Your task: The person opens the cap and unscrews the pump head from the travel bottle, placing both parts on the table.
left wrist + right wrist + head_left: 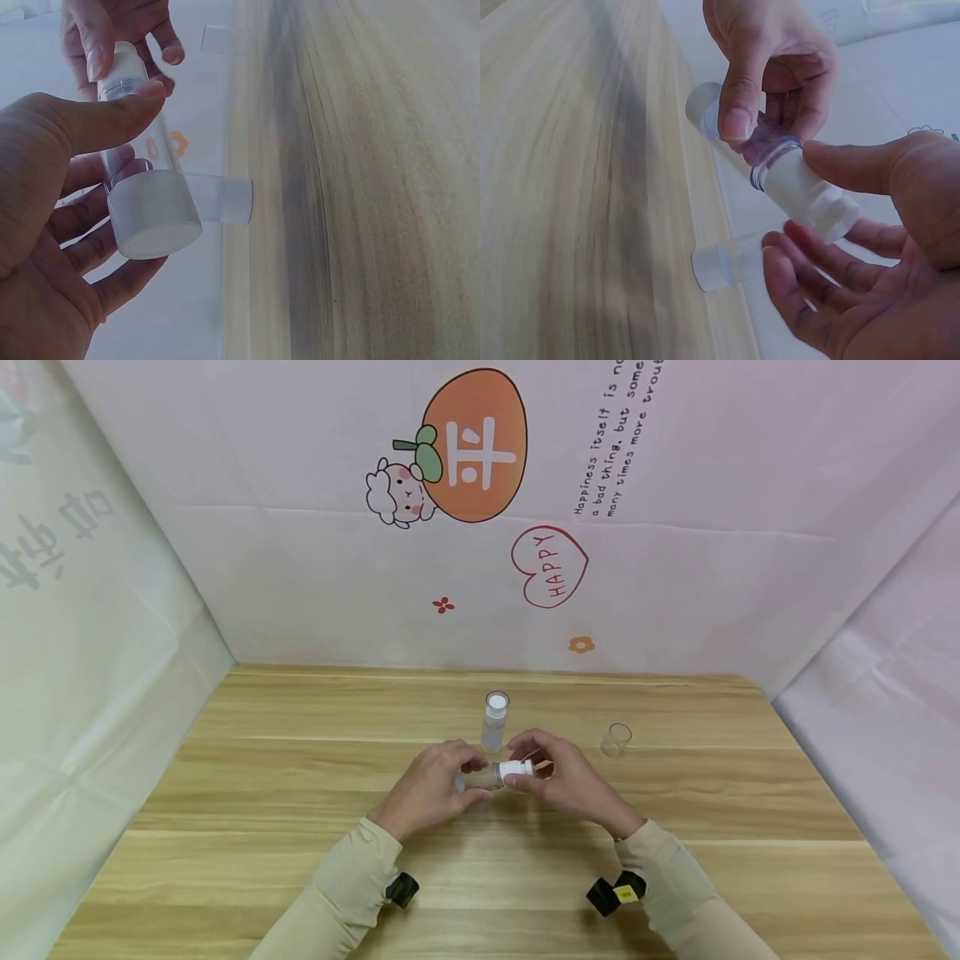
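Observation:
A clear bottle (735, 152) with a white base (155, 215) lies nearly sideways in my left hand (433, 783), raised over the table. My left thumb presses along its clear side, and the fingers curl round from beneath. At its other end sits a white pump top (801, 187), held by my right hand (564, 778) between thumb and fingers. The pump's collar meets the bottle's clear neck. Just beyond both hands, a second bottle (492, 732) with a white top stands upright on the table.
A small clear cap (616, 741) stands on the wooden table (262, 760), to the right of the second bottle. White printed sheets (300, 585) rise behind the table and on both sides. Each wrist wears a black camera (402, 889).

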Tool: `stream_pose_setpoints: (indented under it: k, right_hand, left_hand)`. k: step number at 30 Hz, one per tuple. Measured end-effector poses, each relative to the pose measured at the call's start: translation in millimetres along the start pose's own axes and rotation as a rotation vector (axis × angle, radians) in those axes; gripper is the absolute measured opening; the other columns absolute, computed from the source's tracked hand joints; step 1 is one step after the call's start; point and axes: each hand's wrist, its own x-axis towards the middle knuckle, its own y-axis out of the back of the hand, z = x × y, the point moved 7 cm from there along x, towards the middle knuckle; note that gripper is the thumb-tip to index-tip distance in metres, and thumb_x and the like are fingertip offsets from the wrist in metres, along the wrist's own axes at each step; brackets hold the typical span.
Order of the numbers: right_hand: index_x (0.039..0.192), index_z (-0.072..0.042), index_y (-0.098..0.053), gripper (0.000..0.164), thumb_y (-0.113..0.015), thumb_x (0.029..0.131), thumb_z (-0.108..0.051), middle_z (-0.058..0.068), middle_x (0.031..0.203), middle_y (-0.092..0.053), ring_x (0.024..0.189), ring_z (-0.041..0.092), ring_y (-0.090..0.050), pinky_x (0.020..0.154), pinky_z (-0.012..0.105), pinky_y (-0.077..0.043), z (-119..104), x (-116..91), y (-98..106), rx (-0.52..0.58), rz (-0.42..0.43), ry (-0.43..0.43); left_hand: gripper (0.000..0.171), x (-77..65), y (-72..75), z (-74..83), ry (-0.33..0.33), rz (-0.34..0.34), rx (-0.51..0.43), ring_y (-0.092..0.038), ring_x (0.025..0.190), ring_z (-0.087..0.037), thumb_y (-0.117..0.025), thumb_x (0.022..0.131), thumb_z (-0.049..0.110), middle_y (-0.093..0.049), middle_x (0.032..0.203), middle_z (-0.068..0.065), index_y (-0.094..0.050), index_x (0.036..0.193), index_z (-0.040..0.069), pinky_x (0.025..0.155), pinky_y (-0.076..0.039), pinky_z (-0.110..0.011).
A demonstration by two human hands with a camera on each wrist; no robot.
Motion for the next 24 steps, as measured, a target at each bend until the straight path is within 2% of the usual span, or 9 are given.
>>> stream_pose_setpoints:
  k: [5,12,19,24]
  right_hand:
    - [0.118,-0.004,-0.066,0.037,-0.080,0.090,-0.023,0.005,0.097,-0.065,0.085,0.020,-0.062,0.074,0.036,-0.055,7,-1,3,-0.041,-0.038,-0.059]
    - [0.107,-0.003,-0.072,0.031,-0.079,0.091,-0.029,0.002,0.086,-0.063,0.078,0.018,-0.058,0.064,0.029,-0.050,14,-1,3,-0.082,-0.088,-0.101]
    - [0.105,-0.004,-0.070,0.023,-0.079,0.091,-0.021,0.001,0.082,-0.062,0.073,0.016,-0.058,0.060,0.026,-0.048,9,-1,2,-0.054,-0.102,-0.066]
    - [0.109,-0.005,-0.066,0.023,-0.079,0.089,-0.007,0.005,0.088,-0.062,0.076,0.023,-0.061,0.065,0.028,-0.050,4,-2,1,-0.015,-0.098,-0.033]
  left_hand:
    - [0.035,0.3,0.5,1.1,-0.004,0.005,0.001,-0.067,0.087,-0.023,-0.089,0.080,0.019,-0.071,0.099,-0.009,-0.072,0.105,0.002,0.076,-0.055,-0.036]
    - [0.035,0.4,-0.3,1.4,-0.007,0.006,0.003,-0.067,0.088,-0.020,-0.089,0.080,0.019,-0.071,0.098,-0.008,-0.072,0.105,0.003,0.077,-0.055,-0.035]
    - [0.035,0.3,-1.1,0.5,-0.008,0.005,0.018,-0.066,0.089,-0.016,-0.088,0.081,0.020,-0.071,0.099,-0.005,-0.072,0.106,0.004,0.077,-0.055,-0.033]
    - [0.035,0.8,-0.9,0.2,-0.003,0.007,0.005,-0.066,0.088,-0.017,-0.089,0.080,0.019,-0.071,0.099,-0.006,-0.072,0.106,0.003,0.076,-0.056,-0.033]
